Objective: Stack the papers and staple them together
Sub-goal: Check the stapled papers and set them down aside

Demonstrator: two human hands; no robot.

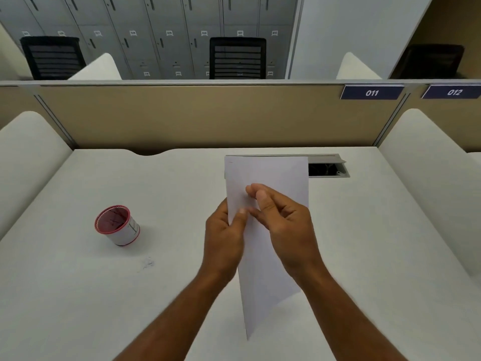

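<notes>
At far left of the desk (78, 282) sits 1 cup (117, 225), rim up, well apart from yr hands, nothing else loose nearby. No stapler in view, so you can't finish w/o fetching one. Yr left hand (225, 238) pinches the papers (270, 178) at their left edge, thumb on the front face. Papers are held up off the desk, centre of view, tilted; sheet count can't be told, edges read as 1 block. Yr right hand (283, 225) has fingers curled over the front, fingertips bunched on the paper. Risk: w/ only a 1-edge pinch, sheets could fan or slip out of line, so the staple goes in crooked.
</notes>
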